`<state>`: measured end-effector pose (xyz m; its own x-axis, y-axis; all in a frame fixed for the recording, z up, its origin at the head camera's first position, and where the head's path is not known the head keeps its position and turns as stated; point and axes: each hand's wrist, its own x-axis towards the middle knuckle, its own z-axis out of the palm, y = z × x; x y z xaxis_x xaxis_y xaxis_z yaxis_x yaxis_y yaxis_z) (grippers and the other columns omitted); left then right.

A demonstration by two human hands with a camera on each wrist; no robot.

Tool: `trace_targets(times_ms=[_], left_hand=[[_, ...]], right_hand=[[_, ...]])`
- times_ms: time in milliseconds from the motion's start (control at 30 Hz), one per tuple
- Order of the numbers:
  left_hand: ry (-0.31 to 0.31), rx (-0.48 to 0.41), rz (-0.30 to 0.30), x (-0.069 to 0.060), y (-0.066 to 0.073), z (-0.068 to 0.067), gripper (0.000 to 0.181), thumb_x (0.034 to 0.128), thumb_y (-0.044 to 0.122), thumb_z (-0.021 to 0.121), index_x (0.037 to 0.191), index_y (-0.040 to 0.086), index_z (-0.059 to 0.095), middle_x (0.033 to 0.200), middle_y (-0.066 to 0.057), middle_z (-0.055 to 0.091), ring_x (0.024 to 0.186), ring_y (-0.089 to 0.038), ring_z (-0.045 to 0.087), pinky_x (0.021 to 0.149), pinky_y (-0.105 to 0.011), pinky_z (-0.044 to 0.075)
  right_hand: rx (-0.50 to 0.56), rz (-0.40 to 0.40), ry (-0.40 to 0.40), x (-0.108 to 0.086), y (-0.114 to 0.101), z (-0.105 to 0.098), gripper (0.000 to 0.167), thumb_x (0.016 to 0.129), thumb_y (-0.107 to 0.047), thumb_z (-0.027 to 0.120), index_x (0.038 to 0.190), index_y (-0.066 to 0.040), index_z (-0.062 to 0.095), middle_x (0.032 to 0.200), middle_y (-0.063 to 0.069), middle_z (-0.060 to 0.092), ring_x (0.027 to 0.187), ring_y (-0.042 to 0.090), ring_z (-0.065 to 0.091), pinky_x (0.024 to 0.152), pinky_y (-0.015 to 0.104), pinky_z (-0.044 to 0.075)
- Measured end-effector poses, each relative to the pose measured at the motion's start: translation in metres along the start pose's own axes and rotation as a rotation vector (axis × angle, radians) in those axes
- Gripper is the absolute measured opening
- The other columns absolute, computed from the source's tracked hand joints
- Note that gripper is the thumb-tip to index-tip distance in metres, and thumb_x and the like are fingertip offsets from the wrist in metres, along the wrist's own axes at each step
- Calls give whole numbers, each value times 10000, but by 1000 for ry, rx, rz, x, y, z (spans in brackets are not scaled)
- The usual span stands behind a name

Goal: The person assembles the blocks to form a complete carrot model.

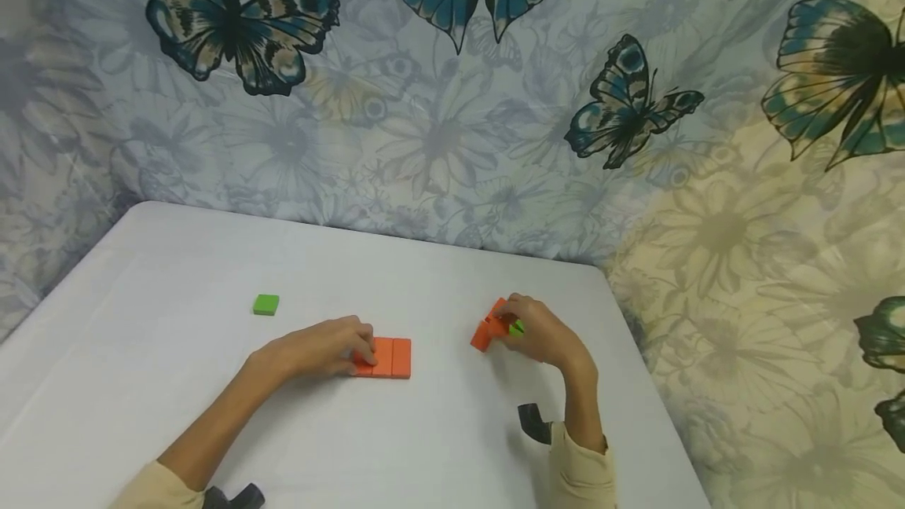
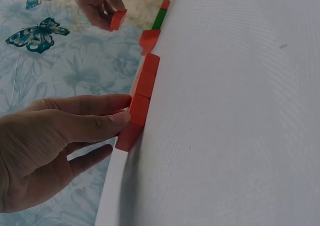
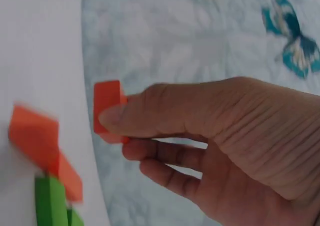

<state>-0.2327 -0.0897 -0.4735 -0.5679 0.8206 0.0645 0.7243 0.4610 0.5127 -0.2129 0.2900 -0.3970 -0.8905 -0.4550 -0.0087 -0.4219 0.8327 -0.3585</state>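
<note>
Smooth, matt orange blocks (image 1: 401, 358); finely textured, cloth-like tabletop (image 2: 225, 110)

Dim right-wrist view with blurred orange and green blocks (image 3: 37, 138)

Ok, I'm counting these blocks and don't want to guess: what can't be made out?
Right wrist view: the rest of the green blocks, cut off by the bottom edge.
Right wrist view: the edges of the loose orange blocks, blurred.
Right wrist view: part of the held block, covered by the thumb of the right hand.
Head view: part of the orange row, covered by the left hand.
</note>
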Motion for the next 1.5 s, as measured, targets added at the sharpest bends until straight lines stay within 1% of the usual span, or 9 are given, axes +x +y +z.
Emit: trace_targets(times_ms=[200, 300, 433, 467, 567, 733, 1000, 1333, 1500], left_hand=[[0, -2, -14, -2, 2, -2, 285, 876, 51, 818, 1122, 194, 835, 1083, 104, 708, 1034, -100, 600, 912, -266, 566], [2, 0, -10, -2, 1, -2, 269, 877, 51, 817, 1097, 204, 842, 1080, 100, 704, 1033, -102, 598, 915, -268, 564], [12, -8, 5, -3, 1, -1, 212, 896, 80, 810, 1009, 255, 850, 1022, 143, 679, 998, -73, 577, 884, -244, 544], [11, -13, 5, -3, 1, -1, 204, 900, 88, 808, 988, 267, 849, 1006, 155, 670, 987, -62, 567, 872, -234, 537], [12, -16, 11, -1, 3, -2, 198, 907, 113, 809, 950, 303, 844, 988, 176, 657, 964, -48, 545, 846, -223, 519], [-2, -7, -3, 0, 4, -4, 203, 909, 128, 807, 910, 329, 837, 980, 182, 641, 945, -43, 524, 831, -219, 491], [12, -6, -4, -1, 5, -3, 129, 916, 163, 803, 845, 266, 834, 962, 169, 636, 921, -35, 504, 817, -207, 474], [19, 14, 24, -1, 3, -2, 119, 903, 135, 813, 883, 246, 849, 984, 147, 660, 937, -46, 532, 841, -224, 499], [14, 5, 29, -1, 2, -2, 117, 901, 142, 816, 890, 254, 849, 986, 145, 662, 941, -42, 534, 846, -223, 499]], right_hand=[[15, -160, -163, 24, -60, 27, 286, 874, -32, 807, 1141, -35, 706, 1055, 43, 723, 995, 222, 686, 907, 347, 599], [9, -211, -257, 36, -86, 49, 252, 885, -89, 824, 1105, -84, 700, 1038, 7, 716, 991, 199, 677, 893, 252, 577], [-21, -296, -336, 47, -109, 77, 229, 890, -123, 830, 1068, -112, 687, 998, -39, 687, 908, 68, 610, 829, 116, 502], [-41, -325, -336, 48, -113, 83, 259, 892, -120, 826, 1112, -106, 690, 984, -48, 676, 888, 42, 585, 812, 97, 483], [-108, -380, -296, 49, -121, 96, 244, 891, -142, 832, 1069, -104, 671, 930, -52, 628, 849, 14, 507, 760, 67, 413], [-175, -397, -207, 48, -126, 104, 318, 845, -224, 889, 962, -135, 607, 873, -71, 538, 827, 24, 457, 716, 71, 344], [-98, -433, -71, 53, -123, 113, 413, 728, -212, 972, 880, -98, 604, 849, -35, 522, 791, 44, 460, 732, 72, 331], [-164, -343, -63, 53, -127, 114, 354, 808, -270, 921, 888, -132, 604, 804, -66, 509, 738, 51, 426, 758, 161, 377], [-158, -329, -79, 53, -128, 114, 372, 797, -292, 929, 901, -124, 613, 793, -61, 506, 723, 51, 419, 756, 167, 375]])
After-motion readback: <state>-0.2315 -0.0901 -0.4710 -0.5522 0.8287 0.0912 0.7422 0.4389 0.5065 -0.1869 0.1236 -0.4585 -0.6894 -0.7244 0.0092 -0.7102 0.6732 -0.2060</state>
